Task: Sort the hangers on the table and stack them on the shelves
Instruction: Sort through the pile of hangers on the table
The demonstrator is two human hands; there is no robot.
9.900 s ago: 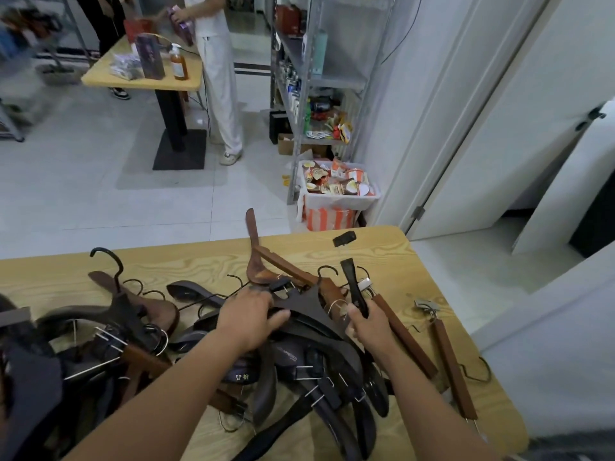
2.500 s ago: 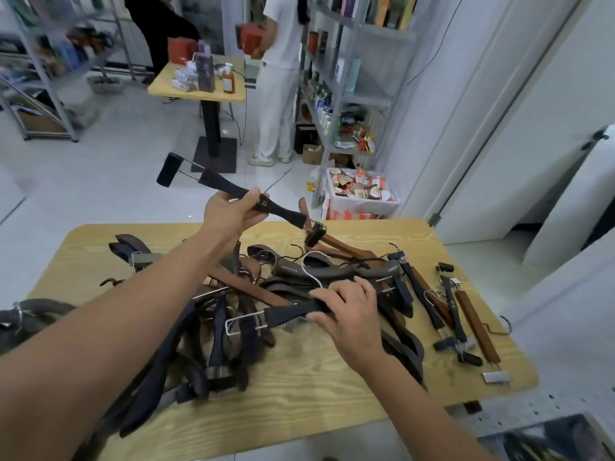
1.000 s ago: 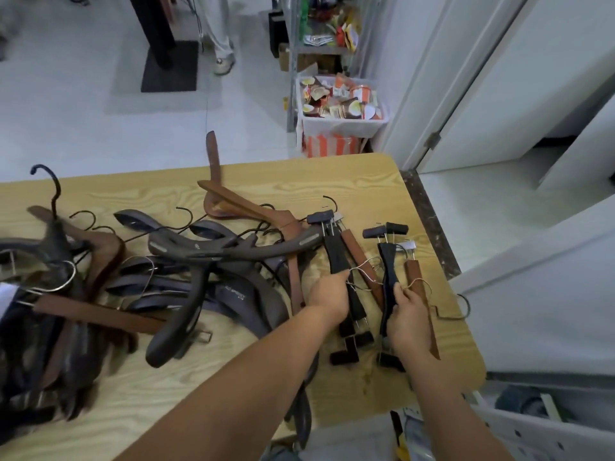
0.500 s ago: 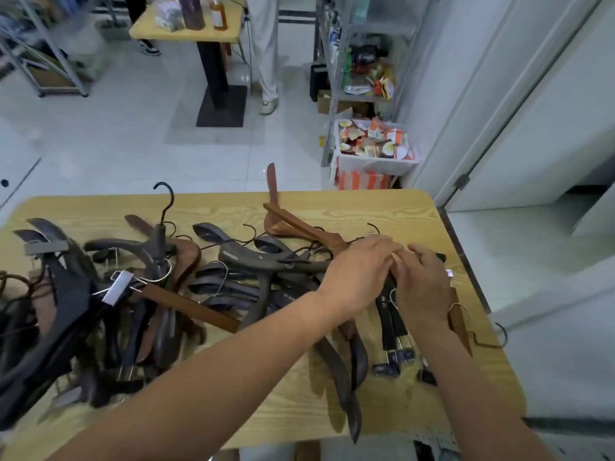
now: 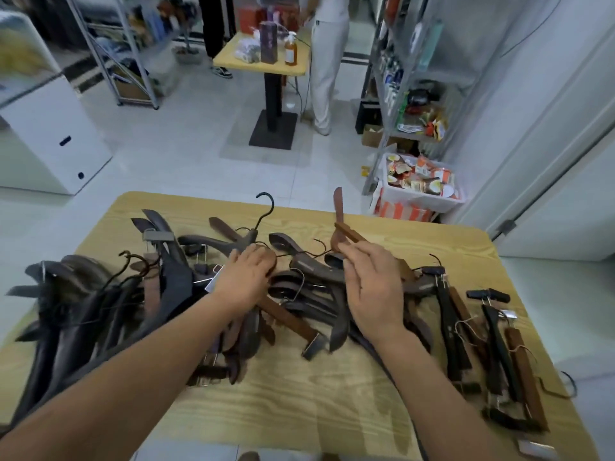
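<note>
Pale wood worktop (image 5: 299, 410) carried tangled hanger pile (image 5: 100, 311) across left and middle, with clip hangers (image 5: 492, 337) in rough row at right edge. Left grip (image 5: 248, 281) lay palm-down on pile, fingers curled over dark hooked hanger (image 5: 248, 237). Right grip (image 5: 372, 287), fingers half bent, touched brown wooden hanger (image 5: 349, 232) — whether it pinched hanger, could not tell through blur.

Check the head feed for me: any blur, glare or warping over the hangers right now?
Head view: the dark hanger pile at the left edge is smeared with blur; the left hand, right hand and clip hangers read sharper. Wide-angle warp bows the table edges. Soft forearm shadows, no harsh glare.
</note>
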